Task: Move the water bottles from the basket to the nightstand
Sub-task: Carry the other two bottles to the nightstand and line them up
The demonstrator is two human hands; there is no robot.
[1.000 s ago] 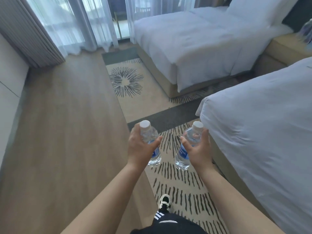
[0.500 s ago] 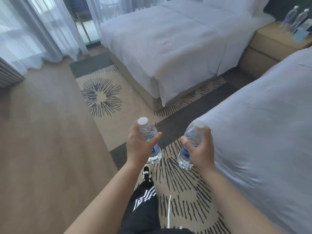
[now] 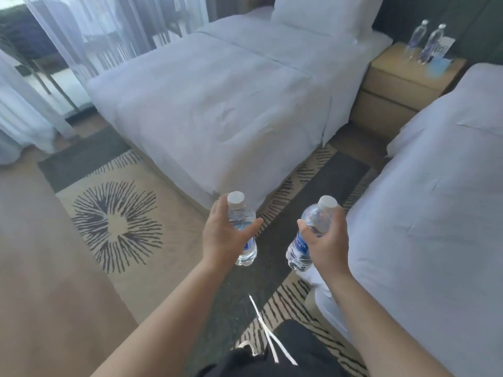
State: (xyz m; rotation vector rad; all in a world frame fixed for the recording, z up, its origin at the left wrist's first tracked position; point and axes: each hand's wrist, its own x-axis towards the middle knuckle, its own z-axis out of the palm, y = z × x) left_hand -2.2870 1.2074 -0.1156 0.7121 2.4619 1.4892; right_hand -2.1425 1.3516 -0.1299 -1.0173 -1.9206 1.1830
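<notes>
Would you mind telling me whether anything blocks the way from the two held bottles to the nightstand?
Nothing visible does: the carpeted aisle between the two white beds runs open to the wooden nightstand, where two bottles already stand toward the back.

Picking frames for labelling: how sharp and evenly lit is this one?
Head view: hands and both held bottles are fairly sharp; the nightstand and its two bottles look soft and small; daylight through the curtains washes the top left; wide-angle bending curves the bed edges.
</notes>
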